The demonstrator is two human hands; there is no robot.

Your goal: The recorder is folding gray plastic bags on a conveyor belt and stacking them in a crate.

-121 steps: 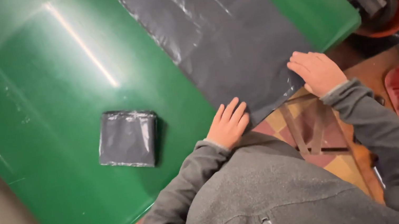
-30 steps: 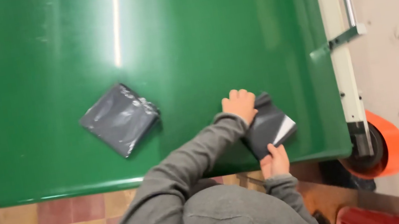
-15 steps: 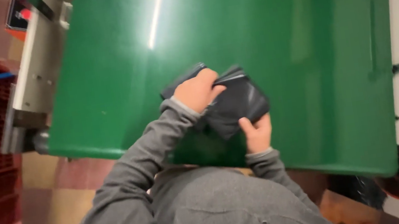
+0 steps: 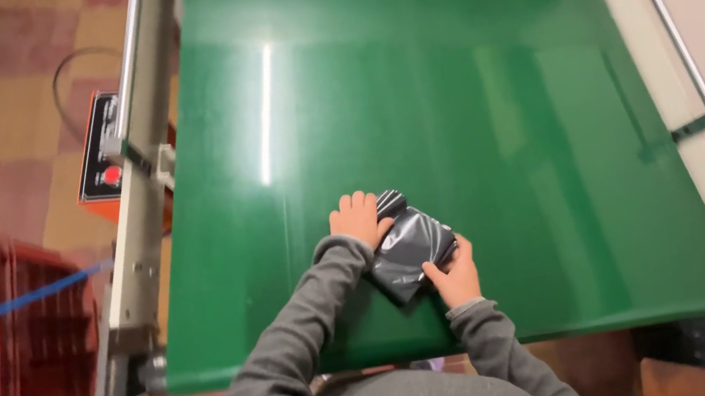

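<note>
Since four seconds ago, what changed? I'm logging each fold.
The flat dark sheet is gone from the green table. Both hands now press a folded grey bag, left hand and right hand. The earlier separate folded bundle is no longer visible. Table unchanged.

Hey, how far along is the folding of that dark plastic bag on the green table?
Mostly done: the dark plastic bag is already a small, thick packet on the green table. In hand: the left hand presses its upper edge and the right hand grips its lower corner. Left: letting go; whether another fold remains isn't clear.
</note>
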